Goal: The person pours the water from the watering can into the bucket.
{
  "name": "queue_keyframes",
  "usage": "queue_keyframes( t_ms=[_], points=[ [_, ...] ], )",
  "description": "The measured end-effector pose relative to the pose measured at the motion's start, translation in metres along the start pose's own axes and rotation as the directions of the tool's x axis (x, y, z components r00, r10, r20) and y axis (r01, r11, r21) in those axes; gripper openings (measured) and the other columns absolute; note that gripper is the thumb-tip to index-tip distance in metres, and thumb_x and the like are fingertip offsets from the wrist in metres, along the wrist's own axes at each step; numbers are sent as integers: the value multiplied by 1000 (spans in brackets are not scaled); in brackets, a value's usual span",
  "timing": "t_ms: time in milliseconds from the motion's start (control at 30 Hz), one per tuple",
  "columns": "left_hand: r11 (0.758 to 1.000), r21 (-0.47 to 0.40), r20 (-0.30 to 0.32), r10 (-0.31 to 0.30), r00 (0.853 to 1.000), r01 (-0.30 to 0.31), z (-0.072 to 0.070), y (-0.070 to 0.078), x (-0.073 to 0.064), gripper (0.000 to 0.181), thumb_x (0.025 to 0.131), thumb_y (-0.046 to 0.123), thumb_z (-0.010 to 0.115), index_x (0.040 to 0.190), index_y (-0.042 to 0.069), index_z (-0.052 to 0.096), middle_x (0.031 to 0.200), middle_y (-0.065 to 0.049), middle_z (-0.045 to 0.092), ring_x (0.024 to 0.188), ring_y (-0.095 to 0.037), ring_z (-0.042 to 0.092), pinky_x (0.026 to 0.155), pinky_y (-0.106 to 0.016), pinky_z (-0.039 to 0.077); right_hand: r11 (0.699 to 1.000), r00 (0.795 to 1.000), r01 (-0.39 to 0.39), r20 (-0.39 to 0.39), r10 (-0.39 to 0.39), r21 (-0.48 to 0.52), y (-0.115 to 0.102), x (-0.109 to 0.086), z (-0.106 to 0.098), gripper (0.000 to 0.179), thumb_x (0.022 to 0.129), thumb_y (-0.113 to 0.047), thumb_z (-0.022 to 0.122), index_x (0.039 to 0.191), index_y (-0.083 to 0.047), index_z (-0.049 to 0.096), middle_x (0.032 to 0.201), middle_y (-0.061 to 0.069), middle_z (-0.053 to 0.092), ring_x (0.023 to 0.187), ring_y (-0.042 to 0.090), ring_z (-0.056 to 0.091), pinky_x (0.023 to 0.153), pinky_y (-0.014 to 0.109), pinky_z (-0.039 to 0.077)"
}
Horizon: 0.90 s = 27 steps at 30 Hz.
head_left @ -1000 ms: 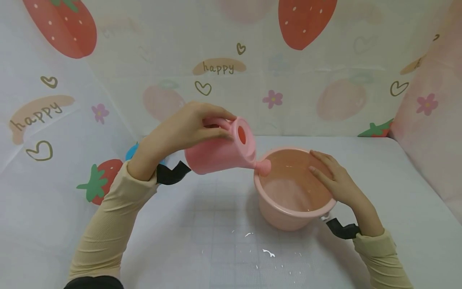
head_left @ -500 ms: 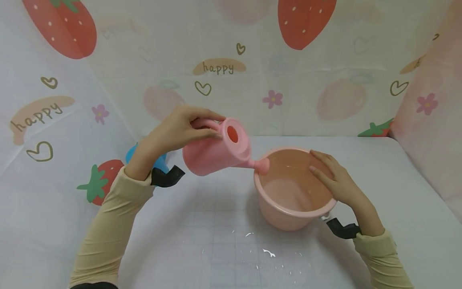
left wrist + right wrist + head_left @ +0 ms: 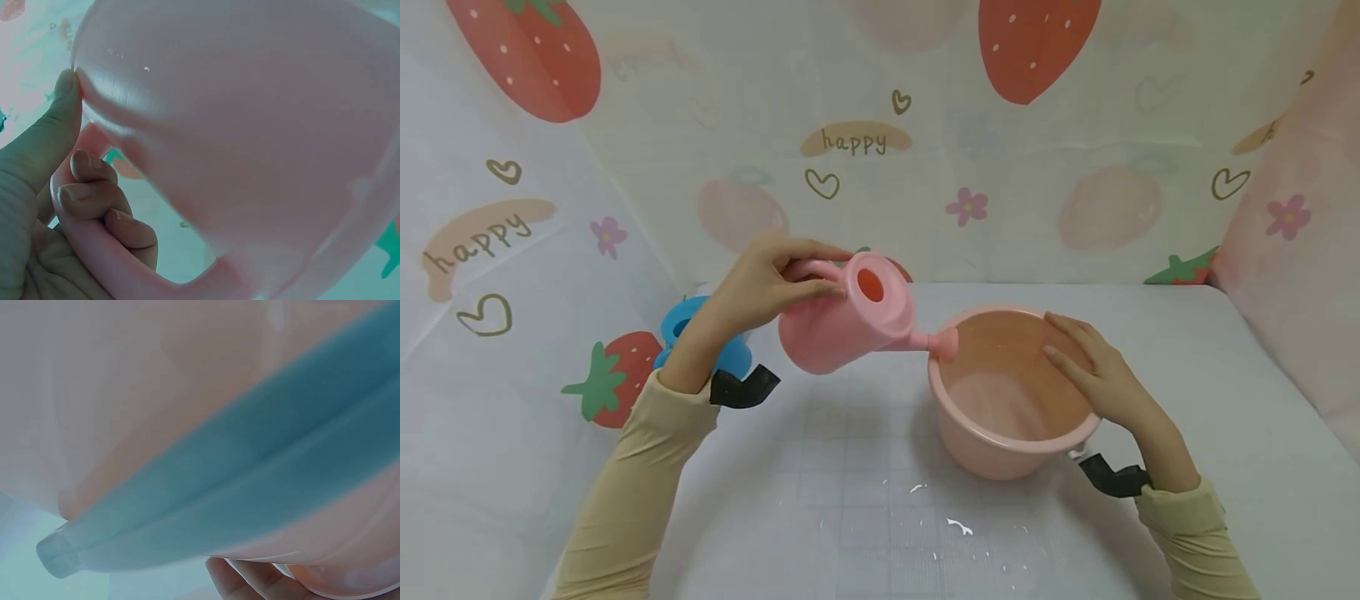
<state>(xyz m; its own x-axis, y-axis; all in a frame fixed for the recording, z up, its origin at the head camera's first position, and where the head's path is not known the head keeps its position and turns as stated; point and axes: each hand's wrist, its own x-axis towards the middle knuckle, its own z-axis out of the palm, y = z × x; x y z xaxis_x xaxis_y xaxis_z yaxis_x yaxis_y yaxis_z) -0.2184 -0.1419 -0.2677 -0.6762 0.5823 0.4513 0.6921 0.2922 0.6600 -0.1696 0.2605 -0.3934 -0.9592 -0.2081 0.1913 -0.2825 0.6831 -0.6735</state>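
My left hand (image 3: 782, 279) grips the handle of a pink watering can (image 3: 842, 329), fingers curled round it and thumb against the body, as the left wrist view shows. Held above the table, the can tilts right, its round spout head (image 3: 948, 342) just over the left rim of a pink bucket (image 3: 1000, 462). At the bucket's right side my right hand (image 3: 1105, 379) holds the rim, thumb on the inner side and fingers over the edge. In the right wrist view, the bucket's handle band (image 3: 237, 481) crosses the picture and its fingertips (image 3: 228, 578) show by the rim.
A blue plastic object (image 3: 726, 354) stands at the left, partly hidden behind my left forearm. Shiny water drops (image 3: 958, 526) lie on the white table (image 3: 760, 517) in front of the bucket. A printed sheet with strawberries (image 3: 1037, 50) hangs behind.
The watering can and left hand have shifted left and a little down, uncovering more of the blue object. The spout head stays at the bucket's left rim. Right hand and bucket are unchanged.
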Motion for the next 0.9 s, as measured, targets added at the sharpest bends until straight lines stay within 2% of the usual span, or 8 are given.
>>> queue_keyframes(
  t_ms=[100,200,300,567,733,900],
  points=[
    [1000,-2,-31,-11,999,11,3,10,-5,33,79,3,71,112,0,65,102,-11,68,89,-14,61,77,-23,52,1000,1000,5,0,-5,3,-1,0,-1,54,96,-35,48,145,-18,31,145,15,30,132,42,28,97,67,25],
    [999,-5,-69,-45,997,45,5,15,-10,32,79,3,71,111,-2,65,101,-13,67,86,-14,61,75,-22,52,1000,1000,7,-2,-7,3,-1,0,-1,54,96,-35,48,145,-18,31,145,15,31,132,42,28,97,67,25],
    [996,-14,-103,-87,991,86,8,14,-15,31,79,4,71,109,-2,66,99,-13,67,84,-11,60,74,-22,52,1000,1000,2,-1,-2,-1,-1,0,-1,55,96,-35,48,145,-17,31,146,15,31,132,43,28,97,68,25],
    [991,-54,-159,-128,979,121,15,6,-24,31,79,5,72,109,-2,65,98,-15,67,84,-8,61,74,-22,52,1000,1000,-4,5,4,4,-2,0,-2,55,96,-36,48,145,-17,31,146,15,30,132,42,28,97,68,25],
    [981,-124,-191,-172,966,150,19,1,-31,30,79,6,72,108,-1,65,95,-5,68,84,-9,62,73,-22,53,1000,1000,-14,12,14,-2,-2,-1,-2,55,96,-37,47,145,-16,30,146,15,30,133,42,27,97,68,25],
    [975,-168,-222,-181,958,145,22,-4,-36,29,79,4,71,106,-3,64,93,6,67,84,-8,62,73,-21,52,1000,1000,-15,15,15,-1,-3,-1,-2,55,96,-37,47,145,-16,30,146,15,29,133,42,27,97,68,25]
  ],
)
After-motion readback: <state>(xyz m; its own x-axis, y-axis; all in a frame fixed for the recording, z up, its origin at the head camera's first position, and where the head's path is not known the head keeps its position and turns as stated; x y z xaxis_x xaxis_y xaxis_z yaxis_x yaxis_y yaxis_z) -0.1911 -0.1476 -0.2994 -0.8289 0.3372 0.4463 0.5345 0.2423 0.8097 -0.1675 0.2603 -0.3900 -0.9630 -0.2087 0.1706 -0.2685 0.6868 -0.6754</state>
